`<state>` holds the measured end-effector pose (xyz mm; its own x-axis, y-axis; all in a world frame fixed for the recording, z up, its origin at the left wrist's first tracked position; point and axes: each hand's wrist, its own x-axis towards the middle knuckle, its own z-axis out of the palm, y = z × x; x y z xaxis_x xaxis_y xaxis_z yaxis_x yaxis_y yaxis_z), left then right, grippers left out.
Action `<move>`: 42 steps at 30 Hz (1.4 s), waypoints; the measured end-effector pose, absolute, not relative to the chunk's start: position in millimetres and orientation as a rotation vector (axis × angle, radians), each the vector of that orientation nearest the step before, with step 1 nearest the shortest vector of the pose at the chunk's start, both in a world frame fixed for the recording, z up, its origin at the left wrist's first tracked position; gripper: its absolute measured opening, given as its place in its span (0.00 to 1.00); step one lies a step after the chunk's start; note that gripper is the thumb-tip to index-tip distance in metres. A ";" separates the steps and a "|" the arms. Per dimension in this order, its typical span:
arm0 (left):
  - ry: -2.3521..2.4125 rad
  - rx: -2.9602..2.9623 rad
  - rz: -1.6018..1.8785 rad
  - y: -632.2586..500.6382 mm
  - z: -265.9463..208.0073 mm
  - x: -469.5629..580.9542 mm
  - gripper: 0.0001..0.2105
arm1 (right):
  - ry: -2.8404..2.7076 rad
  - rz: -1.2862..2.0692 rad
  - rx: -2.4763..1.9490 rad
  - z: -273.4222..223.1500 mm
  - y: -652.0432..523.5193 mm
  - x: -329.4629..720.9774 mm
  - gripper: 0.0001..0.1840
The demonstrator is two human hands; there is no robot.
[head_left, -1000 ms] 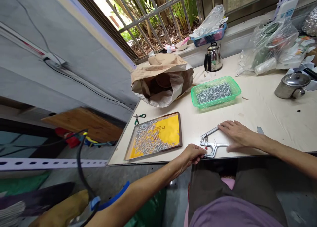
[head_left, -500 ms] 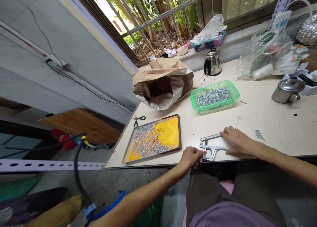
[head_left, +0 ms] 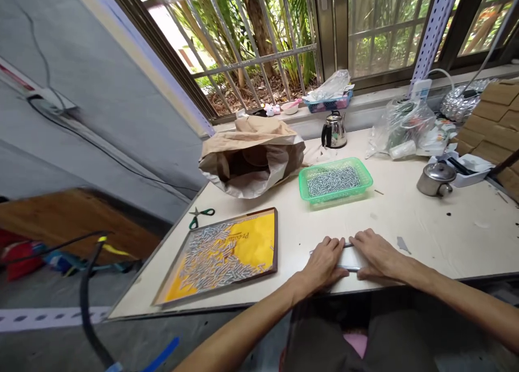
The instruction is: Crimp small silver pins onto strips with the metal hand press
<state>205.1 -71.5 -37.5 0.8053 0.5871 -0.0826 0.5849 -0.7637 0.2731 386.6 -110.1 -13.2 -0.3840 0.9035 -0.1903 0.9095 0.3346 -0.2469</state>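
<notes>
Grey metal pliers with two handles point(head_left: 349, 268) lie near the table's front edge, directly before me. My left hand point(head_left: 324, 264) is wrapped over their head end, fingers closed, so the jaws and spring are mostly hidden. Around the handle end curls my right hand point(head_left: 377, 257), also closed. Only the two bars between my hands show. To the left is a shallow tray point(head_left: 277, 242) with a yellow sheet and many small silver metal pins point(head_left: 214, 258). Behind the pliers stands a green plastic basket point(head_left: 312, 198) holding more of these pins.
An open brown paper bag point(head_left: 251, 161) stands behind the tray, and green-handled scissors point(head_left: 200, 216) lie left of it. A steel kettle point(head_left: 335, 131), a lidded metal cup point(head_left: 437, 179) and a plastic bag point(head_left: 399, 126) stand farther back. A grey scrap point(head_left: 403, 245) lies right.
My left hand has moved from the pin at the tool's end to wrap over the head of the pliers. My right hand stays on the handles. The camera view has shifted.
</notes>
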 end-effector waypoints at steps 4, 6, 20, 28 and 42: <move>0.907 2.700 -0.050 -75.4 -32.2 209.3 0.14 | 2.587 -0.374 1.708 -20.4 -109.9 386.7 0.15; 0.951 2.663 -0.065 -77.7 -30.5 213.1 0.05 | 2.652 -0.341 1.684 -26.8 -111.5 385.6 0.04; 1.077 2.674 0.509 -120.5 -74.9 218.3 0.19 | 2.679 -0.561 1.609 -13.3 -82.5 412.8 0.32; 0.976 2.537 0.581 -145.8 -66.6 226.5 0.19 | 2.581 -0.192 1.859 -6.9 -49.9 386.0 0.10; 1.430 2.452 0.696 -104.3 -55.7 111.2 0.15 | 2.953 -0.208 1.072 -31.6 -66.7 290.7 0.14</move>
